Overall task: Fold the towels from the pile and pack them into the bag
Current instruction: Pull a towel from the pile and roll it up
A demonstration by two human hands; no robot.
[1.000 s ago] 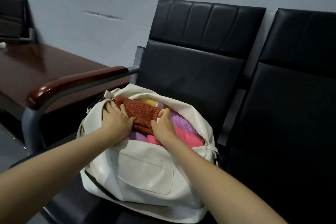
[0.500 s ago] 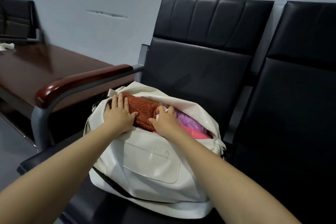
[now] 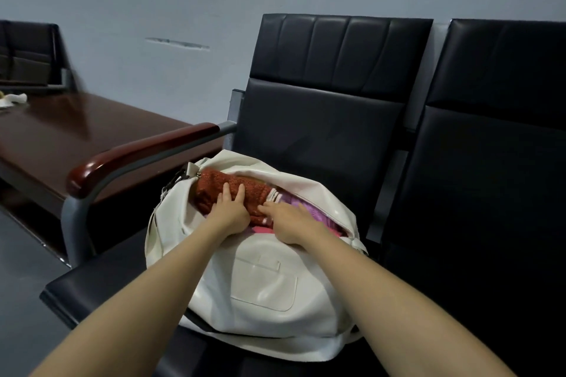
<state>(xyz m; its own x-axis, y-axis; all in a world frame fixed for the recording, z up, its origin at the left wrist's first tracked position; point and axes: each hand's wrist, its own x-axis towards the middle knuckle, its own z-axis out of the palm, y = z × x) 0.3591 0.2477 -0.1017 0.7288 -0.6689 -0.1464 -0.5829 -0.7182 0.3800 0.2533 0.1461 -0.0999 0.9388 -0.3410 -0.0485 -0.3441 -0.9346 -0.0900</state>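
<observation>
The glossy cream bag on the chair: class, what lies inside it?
A rust-red textured towel on top, with a purple fluffy towel and a pink towel beneath it. Anything deeper is covered.

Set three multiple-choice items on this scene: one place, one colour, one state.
1. The glossy cream leather-look bag sits: A on a shelf; B on the black padded chair seat; C in a cupboard.
2. The nubbly folded towel under the left hand is: A green; B white; C rust red.
3. The bag's top is: A open; B zipped shut; C tied with rope.
Answers: 1 B, seat cushion shows beneath it. 2 C, rust-red cloth under that hand. 3 A, a purple towel shows inside.
</observation>
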